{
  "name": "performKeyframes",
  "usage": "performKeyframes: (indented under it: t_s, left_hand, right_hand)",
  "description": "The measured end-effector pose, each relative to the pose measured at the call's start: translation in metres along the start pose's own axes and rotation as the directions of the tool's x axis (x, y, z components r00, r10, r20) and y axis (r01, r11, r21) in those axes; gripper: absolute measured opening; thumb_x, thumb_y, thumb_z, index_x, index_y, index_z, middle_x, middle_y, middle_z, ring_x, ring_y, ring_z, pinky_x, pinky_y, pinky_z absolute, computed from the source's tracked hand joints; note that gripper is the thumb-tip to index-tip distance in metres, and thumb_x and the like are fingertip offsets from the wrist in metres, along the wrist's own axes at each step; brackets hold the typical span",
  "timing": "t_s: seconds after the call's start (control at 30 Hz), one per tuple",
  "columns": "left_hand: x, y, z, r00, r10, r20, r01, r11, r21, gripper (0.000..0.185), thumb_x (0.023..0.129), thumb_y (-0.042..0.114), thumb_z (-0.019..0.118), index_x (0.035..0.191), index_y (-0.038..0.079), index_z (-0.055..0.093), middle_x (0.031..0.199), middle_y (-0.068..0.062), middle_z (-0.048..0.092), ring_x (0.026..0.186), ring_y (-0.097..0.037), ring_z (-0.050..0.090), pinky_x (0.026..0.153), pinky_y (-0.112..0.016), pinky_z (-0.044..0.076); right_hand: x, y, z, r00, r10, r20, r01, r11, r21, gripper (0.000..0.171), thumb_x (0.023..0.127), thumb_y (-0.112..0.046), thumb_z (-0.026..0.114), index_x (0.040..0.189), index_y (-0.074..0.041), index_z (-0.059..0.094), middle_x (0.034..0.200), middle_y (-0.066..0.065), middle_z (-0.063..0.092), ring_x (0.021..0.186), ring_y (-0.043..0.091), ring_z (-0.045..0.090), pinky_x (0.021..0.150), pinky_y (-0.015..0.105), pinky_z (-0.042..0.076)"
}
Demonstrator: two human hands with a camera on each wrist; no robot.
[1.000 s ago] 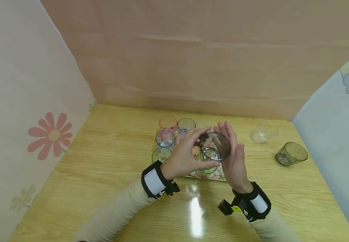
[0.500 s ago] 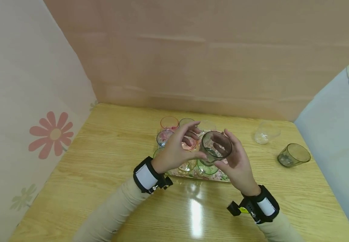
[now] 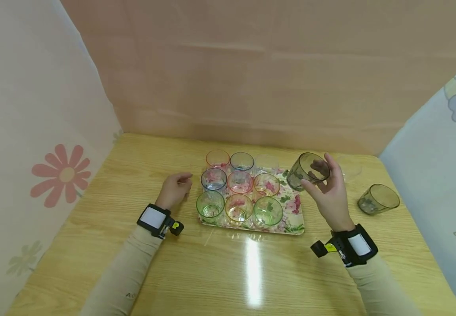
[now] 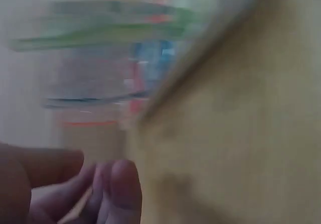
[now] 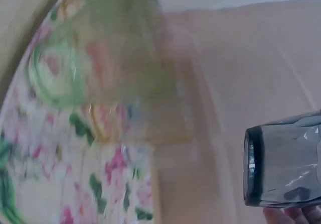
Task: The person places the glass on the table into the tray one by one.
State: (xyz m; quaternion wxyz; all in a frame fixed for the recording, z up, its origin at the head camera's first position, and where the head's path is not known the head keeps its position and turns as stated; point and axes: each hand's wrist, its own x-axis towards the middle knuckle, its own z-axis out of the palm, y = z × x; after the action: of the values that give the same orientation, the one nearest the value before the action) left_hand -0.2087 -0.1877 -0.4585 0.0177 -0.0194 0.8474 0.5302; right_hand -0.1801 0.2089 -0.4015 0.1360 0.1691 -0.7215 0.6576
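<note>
head view: the right hand [image 3: 328, 189] holds a smoky grey glass [image 3: 308, 170] tilted in the air, thumb and fingers curled round its wall, above the back right corner of the floral tray [image 3: 293, 224]. the left hand [image 3: 175, 189] rests on the wooden table [image 3: 141, 175] just left of the tray, fingers loosely curled and holding nothing. on the tray stand upright tinted glasses in rows: a red-rimmed glass [image 3: 218, 159], a blue one [image 3: 241, 161], a green one [image 3: 210, 205] and others, with the right-hand column bare. a second smoky glass [image 3: 378, 199] lies tipped on the table well to the right, and a clear glass [image 3: 350, 169] sits half hidden behind the right hand. judging from this, the step in hand is setting the grey glass into the bare column; the next move calls for turning it upright and lowering it clear of its neighbours. faint letters show on the left sleeve [image 3: 129, 295], too small to read; no other writing is legible.

left wrist view: heavily blurred. fingertips [image 4: 123, 184] of the left hand curl at the bottom, empty, with streaks of coloured glass and the tray edge beyond.

right wrist view: the grey glass [image 5: 286, 166] lies on its side at the lower right, fingertips [image 5: 296, 215] touching it from beneath; the tray's flower pattern [image 5: 75, 184] and a blurred green glass [image 5: 57, 73] lie left of it.
</note>
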Motion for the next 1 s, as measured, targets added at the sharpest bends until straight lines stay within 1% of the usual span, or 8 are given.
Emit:
performKeyframes:
  t_s: [0.07, 0.13, 0.2, 0.3, 0.37, 0.5, 0.77, 1.0]
  left_hand:
    - [0.002, -0.017, 0.004, 0.996, -0.017, 0.086, 0.011, 0.998, 0.063, 0.033, 0.103, 0.006, 0.059, 0.132, -0.009, 0.062, 0.115, -0.023, 0.068, 0.097, -0.030, 0.067, 0.078, -0.031, 0.056]
    - [0.003, -0.026, 0.008, 0.990, -0.016, 0.141, 0.003, 0.996, 0.086, 0.031, 0.100, 0.006, 0.064, 0.129, -0.008, 0.065, 0.114, -0.021, 0.070, 0.100, -0.029, 0.067, 0.085, -0.037, 0.055]
    - [0.002, -0.029, 0.011, 0.987, -0.005, 0.158, -0.009, 0.996, 0.089, 0.029, 0.098, 0.005, 0.067, 0.125, -0.006, 0.069, 0.112, -0.018, 0.072, 0.103, -0.027, 0.067, 0.091, -0.039, 0.053]
    - [-0.001, -0.027, 0.015, 0.986, -0.015, 0.167, 0.004, 0.998, 0.066, 0.029, 0.096, 0.004, 0.069, 0.123, -0.005, 0.070, 0.109, -0.016, 0.072, 0.101, -0.027, 0.065, 0.090, -0.040, 0.052]
    - [-0.003, -0.026, 0.017, 0.984, -0.007, 0.178, -0.004, 0.998, 0.063, 0.029, 0.095, 0.002, 0.068, 0.123, -0.006, 0.069, 0.110, -0.018, 0.072, 0.100, -0.028, 0.064, 0.089, -0.038, 0.052]
    - [-0.003, -0.026, 0.018, 0.985, -0.009, 0.173, -0.002, 0.998, 0.064, 0.030, 0.095, 0.001, 0.068, 0.124, -0.007, 0.069, 0.113, -0.019, 0.071, 0.101, -0.027, 0.064, 0.088, -0.035, 0.052]
    - [-0.004, -0.028, 0.016, 0.984, -0.016, 0.178, 0.003, 0.998, 0.069, 0.031, 0.096, 0.002, 0.068, 0.125, -0.007, 0.068, 0.114, -0.019, 0.071, 0.101, -0.027, 0.064, 0.089, -0.037, 0.052]
    - [-0.003, -0.028, 0.017, 0.983, 0.013, 0.185, -0.026, 0.997, 0.068, 0.030, 0.096, 0.001, 0.067, 0.125, -0.008, 0.068, 0.114, -0.020, 0.071, 0.101, -0.027, 0.064, 0.088, -0.035, 0.052]
  right_hand:
    - [0.006, 0.008, -0.005, 0.996, 0.092, -0.014, -0.093, 0.988, -0.126, 0.078, 0.098, 0.004, 0.063, 0.161, -0.005, 0.018, 0.143, 0.013, 0.039, 0.127, 0.018, 0.043, 0.104, 0.020, 0.041]
    - [0.014, 0.018, -0.009, 0.987, 0.162, -0.009, -0.159, 0.958, -0.239, 0.080, 0.099, -0.004, 0.066, 0.161, -0.004, 0.016, 0.144, 0.018, 0.036, 0.127, 0.021, 0.040, 0.102, 0.023, 0.040]
    - [0.021, 0.028, -0.012, 0.978, 0.211, -0.003, -0.201, 0.928, -0.315, 0.081, 0.099, -0.011, 0.067, 0.161, -0.002, 0.015, 0.145, 0.021, 0.034, 0.128, 0.028, 0.038, 0.100, 0.030, 0.039]
    - [0.031, 0.039, -0.015, 0.965, 0.261, -0.007, -0.245, 0.896, -0.369, 0.082, 0.099, -0.015, 0.068, 0.160, 0.000, 0.016, 0.146, 0.026, 0.033, 0.130, 0.035, 0.036, 0.097, 0.037, 0.037]
    - [0.037, 0.045, -0.014, 0.960, 0.280, -0.018, -0.265, 0.883, -0.388, 0.081, 0.098, -0.017, 0.069, 0.158, 0.002, 0.018, 0.145, 0.027, 0.034, 0.131, 0.037, 0.036, 0.095, 0.036, 0.036]
    - [0.045, 0.057, -0.009, 0.950, 0.313, -0.019, -0.295, 0.870, -0.394, 0.081, 0.098, -0.020, 0.070, 0.155, 0.005, 0.018, 0.143, 0.029, 0.034, 0.131, 0.039, 0.036, 0.094, 0.033, 0.037]
    - [0.046, 0.078, -0.001, 0.916, 0.400, 0.000, -0.369, 0.845, -0.388, 0.082, 0.098, -0.017, 0.070, 0.155, 0.004, 0.015, 0.144, 0.029, 0.032, 0.132, 0.039, 0.036, 0.102, 0.043, 0.039]
    - [0.044, 0.084, 0.005, 0.914, 0.404, 0.020, -0.369, 0.853, -0.369, 0.084, 0.097, -0.012, 0.070, 0.156, 0.004, 0.014, 0.145, 0.031, 0.030, 0.133, 0.041, 0.034, 0.103, 0.047, 0.039]
